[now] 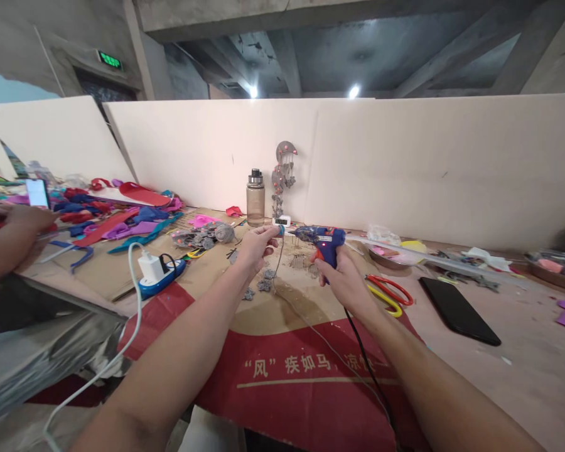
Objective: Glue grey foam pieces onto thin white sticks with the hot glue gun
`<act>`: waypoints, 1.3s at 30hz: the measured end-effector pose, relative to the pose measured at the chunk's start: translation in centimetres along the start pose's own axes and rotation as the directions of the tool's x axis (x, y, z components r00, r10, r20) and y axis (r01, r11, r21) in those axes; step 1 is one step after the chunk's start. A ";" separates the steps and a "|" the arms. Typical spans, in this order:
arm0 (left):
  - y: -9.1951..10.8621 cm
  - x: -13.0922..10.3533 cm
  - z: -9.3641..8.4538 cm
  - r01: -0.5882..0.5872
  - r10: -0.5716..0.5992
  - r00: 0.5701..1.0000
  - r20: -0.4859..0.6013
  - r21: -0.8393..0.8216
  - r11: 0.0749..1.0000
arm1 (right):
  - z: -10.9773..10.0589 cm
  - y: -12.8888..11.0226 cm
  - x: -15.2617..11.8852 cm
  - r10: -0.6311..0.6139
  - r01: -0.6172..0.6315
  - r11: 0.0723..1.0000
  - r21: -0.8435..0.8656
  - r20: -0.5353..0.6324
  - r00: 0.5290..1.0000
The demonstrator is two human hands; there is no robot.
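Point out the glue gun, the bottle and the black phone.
Glue gun (321, 236): head view, on its blue body.
Bottle (255, 205): head view, on its see-through side.
Black phone (459, 311): head view, mid-face.

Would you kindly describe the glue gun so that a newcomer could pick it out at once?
Start at the long pale board at the back, then come down to the wearer's right hand. It holds the glue gun, aimed toward the left hand. Its mostly blue, pistol-shaped body sets it apart from the red and yellow scissors and black phone to its right.
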State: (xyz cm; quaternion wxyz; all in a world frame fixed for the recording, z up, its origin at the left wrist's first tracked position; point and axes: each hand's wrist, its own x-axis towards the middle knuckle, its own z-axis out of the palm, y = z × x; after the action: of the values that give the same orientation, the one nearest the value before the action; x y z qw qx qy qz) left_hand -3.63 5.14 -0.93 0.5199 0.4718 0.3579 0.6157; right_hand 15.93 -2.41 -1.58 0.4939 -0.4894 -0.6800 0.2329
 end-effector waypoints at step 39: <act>-0.4 -4.3 3.7 -0.351 0.302 0.936 0.180 0.482 0.803 | 2.1 -0.4 0.5 0.038 -0.008 0.985 0.172 -0.171 0.985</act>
State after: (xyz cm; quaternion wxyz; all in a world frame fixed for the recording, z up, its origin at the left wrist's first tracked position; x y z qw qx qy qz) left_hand 0.08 0.85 -1.07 0.2800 0.6745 0.3953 0.5571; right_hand 13.90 -1.73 -1.89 0.5887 -0.4716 -0.6060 0.2526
